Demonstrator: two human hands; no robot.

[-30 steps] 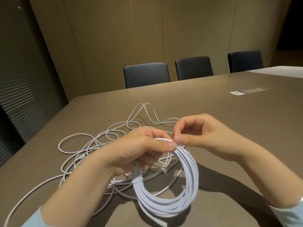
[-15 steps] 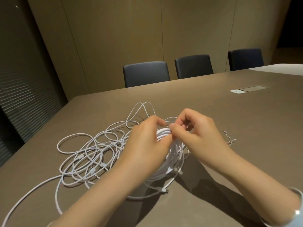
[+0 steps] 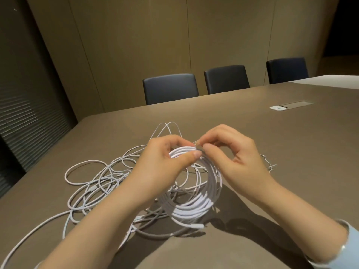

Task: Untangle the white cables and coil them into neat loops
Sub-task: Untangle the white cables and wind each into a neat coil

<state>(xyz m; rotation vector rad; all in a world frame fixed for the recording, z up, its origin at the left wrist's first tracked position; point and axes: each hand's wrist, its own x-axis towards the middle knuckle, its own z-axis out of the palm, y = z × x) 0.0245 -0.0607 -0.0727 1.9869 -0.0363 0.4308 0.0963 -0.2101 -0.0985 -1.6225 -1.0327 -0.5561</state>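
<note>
Left hand (image 3: 165, 158) grips coil (image 3: 196, 206) | right hand (image 3: 233, 154) pinches tie | brown table (image 3: 272, 133)

Both forearms reach in from the lower edge of the frame and meet at its centre. The left hand (image 3: 165, 158) curls over the top of the coiled white cable (image 3: 196, 202), thumb pressed against it. The right hand (image 3: 231, 152), fingers bent, pinches at the same spot.

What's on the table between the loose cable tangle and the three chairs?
Nothing: in the head view the table is bare from the far loops of the loose cable tangle up to its edge by the chairs.
</note>
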